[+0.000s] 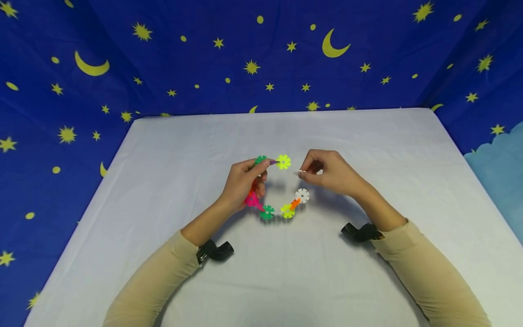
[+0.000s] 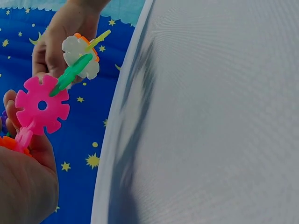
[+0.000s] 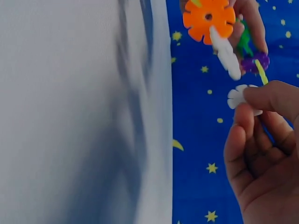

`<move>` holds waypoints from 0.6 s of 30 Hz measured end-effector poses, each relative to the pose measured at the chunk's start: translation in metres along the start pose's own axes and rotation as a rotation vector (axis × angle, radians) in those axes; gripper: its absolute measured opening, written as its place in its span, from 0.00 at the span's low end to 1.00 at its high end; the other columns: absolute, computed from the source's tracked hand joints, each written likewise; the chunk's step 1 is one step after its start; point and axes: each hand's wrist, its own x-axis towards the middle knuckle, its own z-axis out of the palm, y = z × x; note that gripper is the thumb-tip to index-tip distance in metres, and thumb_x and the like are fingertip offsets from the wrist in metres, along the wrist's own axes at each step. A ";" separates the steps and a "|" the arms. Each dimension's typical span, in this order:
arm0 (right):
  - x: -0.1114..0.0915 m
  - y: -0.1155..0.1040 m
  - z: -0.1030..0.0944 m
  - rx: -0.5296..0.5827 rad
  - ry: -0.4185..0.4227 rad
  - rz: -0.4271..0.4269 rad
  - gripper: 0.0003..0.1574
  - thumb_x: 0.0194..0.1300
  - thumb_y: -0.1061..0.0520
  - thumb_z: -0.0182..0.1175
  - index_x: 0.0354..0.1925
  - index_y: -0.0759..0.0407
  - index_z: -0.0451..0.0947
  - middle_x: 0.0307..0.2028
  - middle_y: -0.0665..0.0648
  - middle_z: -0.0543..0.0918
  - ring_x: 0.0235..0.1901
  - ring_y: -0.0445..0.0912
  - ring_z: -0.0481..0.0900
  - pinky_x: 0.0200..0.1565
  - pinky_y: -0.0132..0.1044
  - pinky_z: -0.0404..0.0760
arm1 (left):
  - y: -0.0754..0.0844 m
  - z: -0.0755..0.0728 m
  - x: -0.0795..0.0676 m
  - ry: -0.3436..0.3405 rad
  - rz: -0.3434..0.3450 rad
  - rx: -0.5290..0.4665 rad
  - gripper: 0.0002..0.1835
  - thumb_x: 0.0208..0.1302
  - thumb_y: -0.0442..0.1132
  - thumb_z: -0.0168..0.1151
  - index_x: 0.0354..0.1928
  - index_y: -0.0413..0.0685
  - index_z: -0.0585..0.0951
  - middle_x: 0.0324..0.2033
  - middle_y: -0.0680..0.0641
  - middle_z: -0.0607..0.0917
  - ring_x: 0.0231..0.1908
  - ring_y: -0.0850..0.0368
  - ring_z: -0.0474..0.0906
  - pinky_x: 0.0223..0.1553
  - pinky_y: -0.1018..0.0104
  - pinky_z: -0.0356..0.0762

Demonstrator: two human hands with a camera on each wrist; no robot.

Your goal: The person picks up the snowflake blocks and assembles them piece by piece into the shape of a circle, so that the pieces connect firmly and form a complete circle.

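Observation:
My left hand (image 1: 244, 179) holds a curved chain of slotted plastic discs, its thumb and fingers pinching near the purple disc (image 3: 256, 62) and a green disc (image 1: 261, 159). A yellow disc (image 1: 283, 162) ends the chain's far side. From the palm it runs down through a pink disc (image 2: 42, 105), a green disc (image 1: 267, 212), a yellow disc (image 1: 288, 211) and an orange disc (image 3: 209, 18) to a white end disc (image 1: 302, 195). My right hand (image 1: 330, 171) pinches a loose white disc (image 3: 237, 96) between thumb and fingers, beside the yellow end. Part of the chain is hidden by the left hand.
The chain hangs above a table with a white cloth (image 1: 261, 272) and casts a shadow on it. A blue curtain (image 1: 196, 59) with yellow stars and moons stands behind and along the sides. Black wrist mounts (image 1: 359, 232) sit at both sleeve cuffs.

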 end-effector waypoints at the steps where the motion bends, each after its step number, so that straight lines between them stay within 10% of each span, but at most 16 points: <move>1: 0.000 -0.002 0.001 0.002 0.018 -0.008 0.07 0.60 0.55 0.68 0.30 0.50 0.78 0.29 0.47 0.81 0.29 0.41 0.79 0.32 0.39 0.79 | 0.000 0.000 0.000 0.001 -0.001 -0.003 0.18 0.68 0.47 0.60 0.32 0.37 0.78 0.20 0.44 0.74 0.10 0.57 0.74 0.10 0.68 0.70; 10: -0.003 -0.031 0.006 0.001 0.104 -0.027 0.07 0.58 0.66 0.67 0.29 0.59 0.77 0.28 0.53 0.82 0.28 0.44 0.81 0.34 0.37 0.79 | 0.000 0.002 -0.001 0.003 0.005 -0.005 0.19 0.67 0.49 0.61 0.32 0.37 0.78 0.21 0.42 0.74 0.11 0.58 0.74 0.11 0.68 0.71; 18: -0.001 -0.014 0.014 -0.020 0.171 -0.144 0.09 0.58 0.60 0.69 0.28 0.50 0.78 0.27 0.45 0.79 0.27 0.38 0.80 0.31 0.33 0.80 | 0.001 0.002 -0.002 -0.002 0.005 -0.008 0.17 0.68 0.47 0.60 0.37 0.36 0.80 0.24 0.34 0.72 0.11 0.58 0.74 0.12 0.67 0.73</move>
